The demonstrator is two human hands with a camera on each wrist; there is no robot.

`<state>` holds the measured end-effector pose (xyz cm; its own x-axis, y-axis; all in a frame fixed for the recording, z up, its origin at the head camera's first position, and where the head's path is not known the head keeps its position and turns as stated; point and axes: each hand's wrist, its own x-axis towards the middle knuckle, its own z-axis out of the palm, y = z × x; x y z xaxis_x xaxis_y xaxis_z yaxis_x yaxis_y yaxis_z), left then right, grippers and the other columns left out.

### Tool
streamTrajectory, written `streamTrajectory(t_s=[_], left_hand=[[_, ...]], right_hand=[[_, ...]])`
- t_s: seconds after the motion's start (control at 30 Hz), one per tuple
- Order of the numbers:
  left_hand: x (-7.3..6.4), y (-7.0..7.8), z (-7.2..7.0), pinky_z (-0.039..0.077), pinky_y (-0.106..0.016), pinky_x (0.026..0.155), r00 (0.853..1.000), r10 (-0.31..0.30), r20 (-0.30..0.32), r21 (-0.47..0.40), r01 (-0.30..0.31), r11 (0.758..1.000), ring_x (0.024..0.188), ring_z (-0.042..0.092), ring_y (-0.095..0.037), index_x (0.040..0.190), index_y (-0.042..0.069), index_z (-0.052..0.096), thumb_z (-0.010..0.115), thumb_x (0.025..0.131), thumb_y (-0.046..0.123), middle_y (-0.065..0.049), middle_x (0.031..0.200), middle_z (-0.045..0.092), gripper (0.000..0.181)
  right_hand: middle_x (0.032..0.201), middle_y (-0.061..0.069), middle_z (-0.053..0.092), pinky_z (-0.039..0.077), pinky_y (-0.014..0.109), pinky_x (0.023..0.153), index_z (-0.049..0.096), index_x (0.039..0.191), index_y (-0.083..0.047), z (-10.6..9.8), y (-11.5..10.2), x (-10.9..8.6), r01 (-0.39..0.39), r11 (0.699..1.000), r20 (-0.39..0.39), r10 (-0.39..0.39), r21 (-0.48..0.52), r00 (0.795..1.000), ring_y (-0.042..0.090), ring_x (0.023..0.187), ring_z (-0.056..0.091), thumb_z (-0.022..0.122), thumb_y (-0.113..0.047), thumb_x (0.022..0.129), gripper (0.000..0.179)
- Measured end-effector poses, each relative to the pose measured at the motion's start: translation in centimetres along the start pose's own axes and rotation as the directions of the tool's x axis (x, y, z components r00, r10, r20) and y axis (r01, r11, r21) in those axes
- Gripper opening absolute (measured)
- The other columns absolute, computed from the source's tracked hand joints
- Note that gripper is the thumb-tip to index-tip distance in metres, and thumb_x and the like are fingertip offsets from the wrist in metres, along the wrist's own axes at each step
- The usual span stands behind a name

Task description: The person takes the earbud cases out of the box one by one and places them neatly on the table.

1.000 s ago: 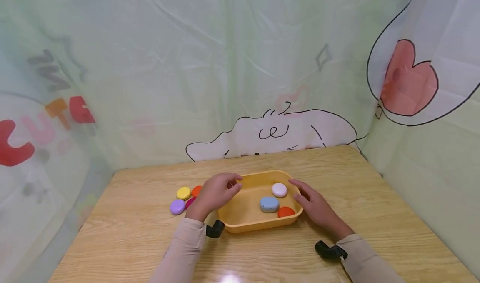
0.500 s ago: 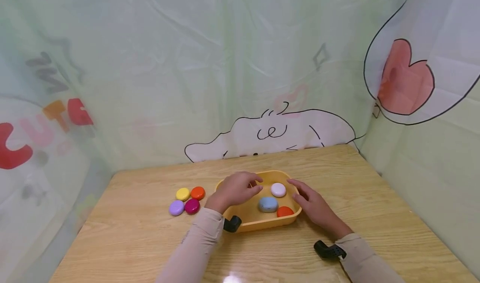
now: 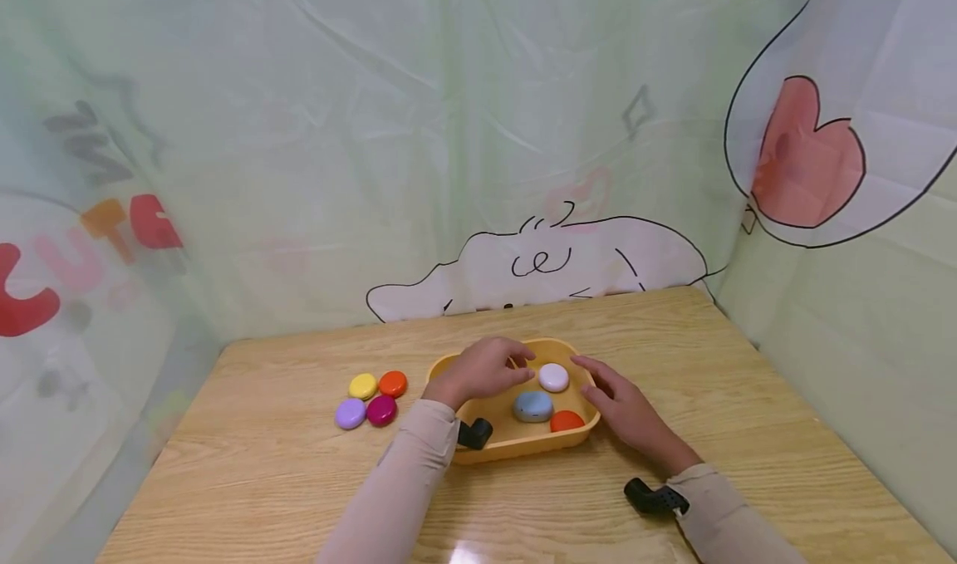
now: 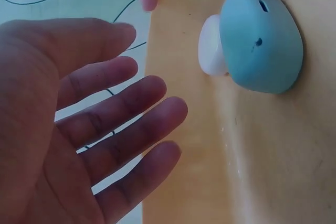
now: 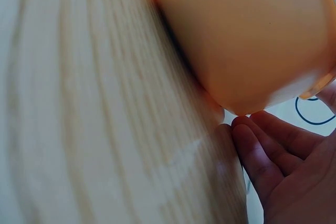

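Tray (image 3: 523, 449): seen from the head, its nine-o'clock side was hidden behind the left hand (image 3: 484, 373).
Red-orange disc (image 3: 566, 420): the tray's near rim covered its six-o'clock edge; the left wrist view cropped it at one o'clock.
White disc (image 4: 211, 45): there, the blue oval piece (image 4: 262, 40) hid its three-o'clock side.
Right hand (image 5: 294, 171): the right wrist view cut it off at four o'clock.
Tabletop (image 5: 79, 103): its grain blurred at nine o'clock.
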<state>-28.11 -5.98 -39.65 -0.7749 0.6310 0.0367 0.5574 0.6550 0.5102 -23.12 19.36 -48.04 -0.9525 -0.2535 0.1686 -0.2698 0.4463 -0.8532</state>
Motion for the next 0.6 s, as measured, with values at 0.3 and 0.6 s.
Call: streamTrajectory(t_s=[0.3,0.6], left_hand=[[1.7,0.1,0.7,0.051,-0.023,0.086,0.999,-0.022,0.046,-0.041,0.024,0.999,0.092,0.062,-0.008,0.127,0.005,0.069,0.070,0.095,0.023,-0.007,0.118,0.070,0.037],[3.4,0.2,1.5,0.049,-0.023,0.089,0.992,-0.010,0.126,0.083,-0.001,0.997,0.095,0.060,-0.010,0.124,0.008,0.071,0.069,0.095,0.026,0.000,0.115,0.070,0.034]], right_hand=[[0.157,0.018,0.035,0.031,0.057,0.109,0.042,0.152,-0.014,-0.2,-0.2,0.0,0.003,1.000,-0.009,-0.003,-0.004,1.000,0.041,0.144,0.031,0.051,-0.020,0.106,0.047],[0.157,0.018,0.035,0.031,0.055,0.109,0.043,0.151,-0.014,-0.2,-0.9,-0.4,-0.012,1.000,-0.010,0.012,0.000,1.000,0.041,0.144,0.031,0.052,-0.020,0.105,0.047]])
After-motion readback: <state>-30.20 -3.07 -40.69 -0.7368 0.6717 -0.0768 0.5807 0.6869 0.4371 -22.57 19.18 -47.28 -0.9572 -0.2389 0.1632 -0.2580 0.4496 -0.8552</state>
